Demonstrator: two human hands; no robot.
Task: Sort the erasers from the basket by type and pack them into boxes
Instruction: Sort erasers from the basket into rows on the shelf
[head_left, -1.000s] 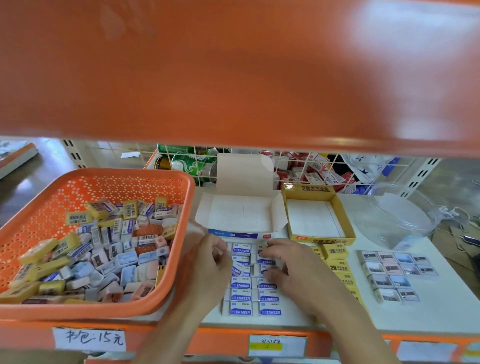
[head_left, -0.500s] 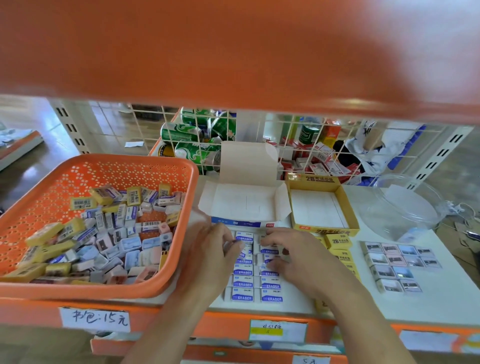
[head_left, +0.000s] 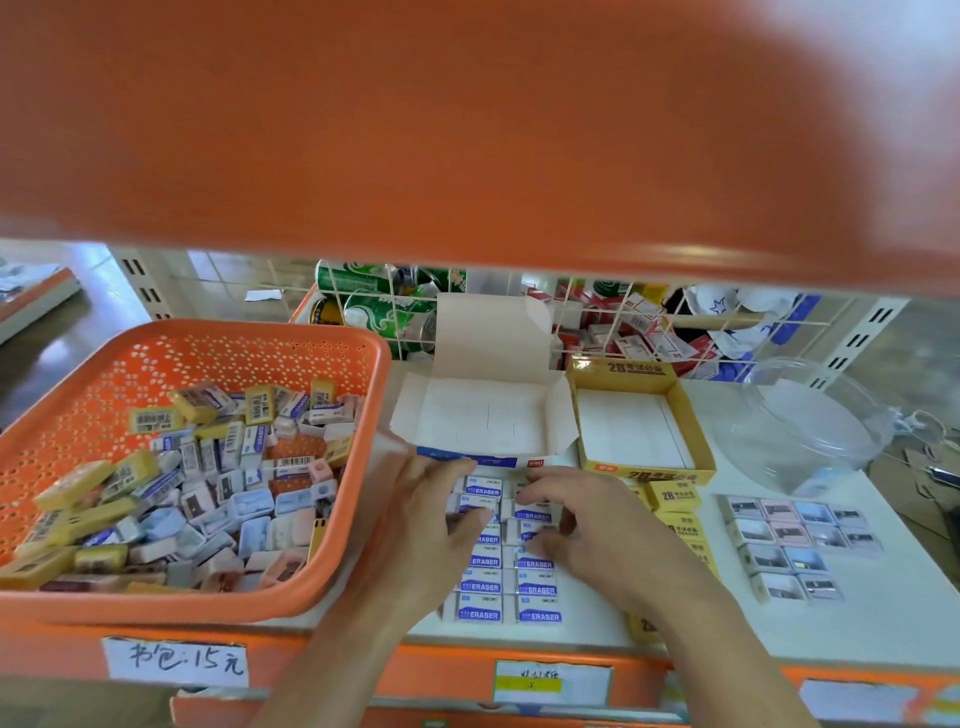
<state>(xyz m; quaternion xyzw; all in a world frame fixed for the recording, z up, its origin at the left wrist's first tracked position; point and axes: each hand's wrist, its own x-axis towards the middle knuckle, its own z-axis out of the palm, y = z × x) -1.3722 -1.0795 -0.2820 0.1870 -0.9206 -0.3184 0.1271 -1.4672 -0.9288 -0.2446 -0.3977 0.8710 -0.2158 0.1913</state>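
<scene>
Both hands have been shifted only a little since the earlier frame; the left hand (head_left: 426, 530) has been brought further over the white erasers (head_left: 483, 587). These erasers are laid in two columns on the shelf (head_left: 883, 623), just in front of the open white box (head_left: 488, 421). The left fingers (head_left: 475, 514) are kept almost straight and are pressed on the left column; nothing is gripped. The right hand (head_left: 592, 525) is bent over the right column, and it cannot be told if an eraser is pinched.

Sorting is judged as partly done: yellow erasers (head_left: 675, 499) and picture erasers (head_left: 795, 540) are lined up to the right, but the white box and the yellow box (head_left: 631, 431) are both seen empty, and many mixed erasers are left in the basket (head_left: 208, 343).

"ERASER" is read on the white ones, "2B" on the yellow box, and "书包:15元" on a label (head_left: 176, 662).
</scene>
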